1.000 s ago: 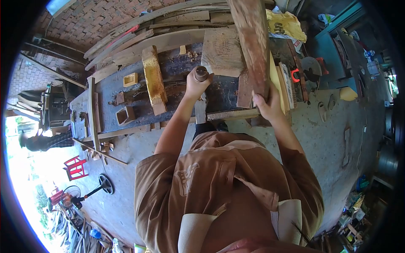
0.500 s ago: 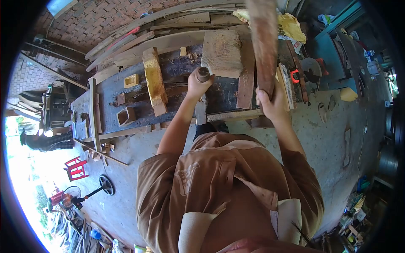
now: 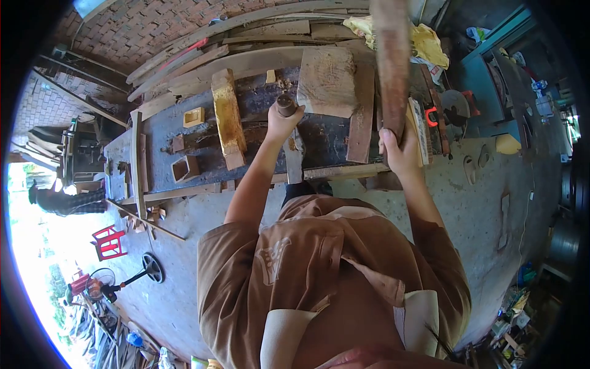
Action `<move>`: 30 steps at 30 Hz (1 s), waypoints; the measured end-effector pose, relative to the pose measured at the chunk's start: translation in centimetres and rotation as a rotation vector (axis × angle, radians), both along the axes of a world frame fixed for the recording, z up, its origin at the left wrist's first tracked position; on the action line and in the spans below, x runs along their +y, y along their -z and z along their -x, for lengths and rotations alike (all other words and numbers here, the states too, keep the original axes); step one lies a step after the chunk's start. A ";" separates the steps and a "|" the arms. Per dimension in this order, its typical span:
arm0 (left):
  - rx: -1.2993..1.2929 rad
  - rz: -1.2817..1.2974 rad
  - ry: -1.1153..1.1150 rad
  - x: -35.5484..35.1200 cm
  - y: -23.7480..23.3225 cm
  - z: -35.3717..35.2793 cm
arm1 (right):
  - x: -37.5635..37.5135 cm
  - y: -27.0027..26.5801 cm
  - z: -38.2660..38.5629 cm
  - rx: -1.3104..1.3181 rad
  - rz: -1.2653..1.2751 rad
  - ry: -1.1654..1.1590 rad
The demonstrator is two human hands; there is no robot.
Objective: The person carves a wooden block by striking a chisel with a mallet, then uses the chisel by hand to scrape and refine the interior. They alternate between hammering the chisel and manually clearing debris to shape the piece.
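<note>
My left hand [image 3: 283,125] is wrapped round an upright round-topped tool handle [image 3: 286,106] over the dark workbench [image 3: 203,141]. Just below that hand, a narrow wooden piece [image 3: 294,161] reaches to the bench's near edge. My right hand [image 3: 397,149] grips the lower end of a long, thick wooden bar [image 3: 392,67], which stands up toward the camera. Between and beyond my hands lies a broad wood block [image 3: 327,81], with a brown board [image 3: 361,120] beside it. The lower end of the handled tool is hidden by my left hand.
On the bench's left are a yellowish carved beam [image 3: 228,117] and small hollow wooden boxes [image 3: 185,168]. Long planks [image 3: 264,32] line the back. A person [image 3: 70,202] stands far left, near a red stool [image 3: 109,242] and a fan [image 3: 101,284]. A disc [image 3: 454,101] lies right.
My left hand and the handle have shifted slightly left relative to the wood block. The bar in my right hand remains raised, and the whole view has shifted a little.
</note>
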State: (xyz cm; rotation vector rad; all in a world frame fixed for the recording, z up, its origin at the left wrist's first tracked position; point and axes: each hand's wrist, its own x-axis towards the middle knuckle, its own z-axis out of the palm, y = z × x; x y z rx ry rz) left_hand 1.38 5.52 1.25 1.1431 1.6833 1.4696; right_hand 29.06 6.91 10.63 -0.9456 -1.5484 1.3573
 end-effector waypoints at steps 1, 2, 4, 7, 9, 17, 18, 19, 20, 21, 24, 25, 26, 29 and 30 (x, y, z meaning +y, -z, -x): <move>0.001 -0.003 0.001 0.2 -0.3 -0.2 | -0.1 0.7 0.6 0.144 -0.008 -0.022; 0.016 -0.001 0.014 0.2 -0.6 -0.6 | -0.4 1.7 1.0 0.143 -0.009 -0.019; 0.027 0.002 0.027 0.3 -0.3 -0.9 | -1.1 2.7 1.5 0.059 -0.028 -0.073; 0.032 0.042 0.091 0.5 0.4 -0.5 | -1.4 3.4 1.2 -0.395 -0.165 -0.139; -0.012 -0.063 -0.048 0.3 0.5 -0.4 | -1.9 4.6 0.2 -0.689 -0.010 -0.189; -0.015 0.007 0.008 -0.4 -0.7 -0.1 | 0.5 5.9 -2.2 -0.511 0.022 0.056; 0.005 0.000 0.010 -0.3 -0.3 -0.3 | 0.8 6.0 -2.0 -0.513 0.018 0.055; 0.026 -0.007 0.008 -0.2 0.0 -0.4 | 1.2 6.3 -1.7 -0.531 0.031 0.064; 0.022 -0.009 0.001 0.0 0.3 -0.2 | 1.6 6.6 -1.4 -0.550 0.044 0.070; 0.015 -0.001 0.012 0.2 0.3 0.0 | 2.2 7.3 -1.3 -0.555 0.043 0.062; -0.074 0.044 0.051 -0.4 -0.7 0.4 | 2.8 9.2 -0.8 -0.686 -0.020 0.031; -0.149 0.070 0.089 -0.6 -1.3 0.5 | 2.8 9.3 -0.5 -0.683 -0.027 0.006; -0.151 0.067 0.077 -0.6 -1.0 0.7 | 2.9 9.5 -0.3 -0.680 -0.037 -0.019; -0.165 -0.063 -0.002 -0.7 -0.2 1.3 | 3.4 11.4 -0.1 -0.810 0.063 -0.048; -0.189 -0.085 -0.027 -0.8 -0.4 1.3 | 3.3 11.2 0.1 -0.814 0.063 -0.063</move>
